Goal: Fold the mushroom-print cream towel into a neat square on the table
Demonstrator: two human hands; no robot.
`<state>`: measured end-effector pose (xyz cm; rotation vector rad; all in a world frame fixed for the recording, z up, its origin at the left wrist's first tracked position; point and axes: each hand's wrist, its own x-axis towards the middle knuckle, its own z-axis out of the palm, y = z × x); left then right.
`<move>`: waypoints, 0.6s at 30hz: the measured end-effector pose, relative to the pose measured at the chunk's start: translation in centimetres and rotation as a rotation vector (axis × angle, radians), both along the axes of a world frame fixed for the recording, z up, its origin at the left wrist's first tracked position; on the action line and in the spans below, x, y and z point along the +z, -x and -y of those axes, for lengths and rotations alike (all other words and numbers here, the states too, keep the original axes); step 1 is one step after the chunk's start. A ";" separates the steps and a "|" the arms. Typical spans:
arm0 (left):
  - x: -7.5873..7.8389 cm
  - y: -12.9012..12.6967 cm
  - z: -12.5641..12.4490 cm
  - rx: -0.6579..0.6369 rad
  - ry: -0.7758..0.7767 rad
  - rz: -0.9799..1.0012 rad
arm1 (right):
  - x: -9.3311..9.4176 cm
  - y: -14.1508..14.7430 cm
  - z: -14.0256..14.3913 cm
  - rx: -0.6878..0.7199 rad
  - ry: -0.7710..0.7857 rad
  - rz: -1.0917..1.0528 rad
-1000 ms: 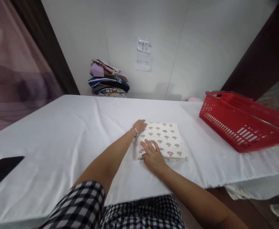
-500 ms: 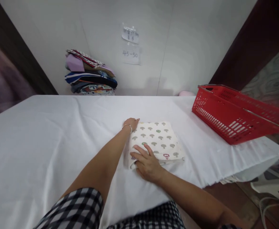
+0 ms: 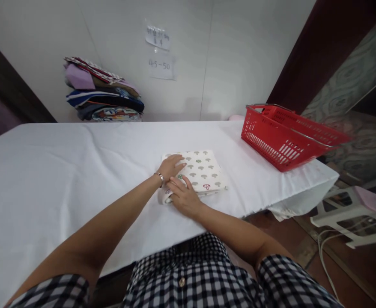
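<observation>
A folded cream cloth with a mushroom print point(image 3: 204, 170) lies flat on the white-covered table point(image 3: 79, 171), a little right of centre. My left hand point(image 3: 171, 166), with a bracelet at the wrist, rests flat on the cloth's left part, fingers pointing right. My right hand point(image 3: 181, 197) lies on the cloth's near left corner, fingers spread over the edge. Neither hand has the cloth lifted.
A red plastic basket point(image 3: 281, 134) stands at the table's far right corner. A stack of folded clothes point(image 3: 102, 96) sits against the back wall at left, with paper notes point(image 3: 160, 64) taped above. White plastic stools point(image 3: 351, 209) stand on the floor at right.
My left hand slid from the cloth's far left corner onto its top. My right hand shifted slightly toward the near left corner. The camera turned right and pulled back.
</observation>
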<state>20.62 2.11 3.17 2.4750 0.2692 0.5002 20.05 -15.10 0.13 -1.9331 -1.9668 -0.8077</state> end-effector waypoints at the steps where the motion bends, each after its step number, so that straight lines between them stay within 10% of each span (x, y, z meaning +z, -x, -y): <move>1: 0.1 0.5 0.4 -0.052 0.047 -0.025 | 0.0 0.0 0.1 0.002 -0.001 0.004; 7: 1.0 3.5 1.3 0.077 0.265 -0.192 | 0.4 -0.7 1.2 -0.139 0.024 -0.055; 18: -1.1 5.7 3.4 -0.049 -0.137 -0.190 | 0.9 -3.0 5.7 -0.262 0.031 -0.102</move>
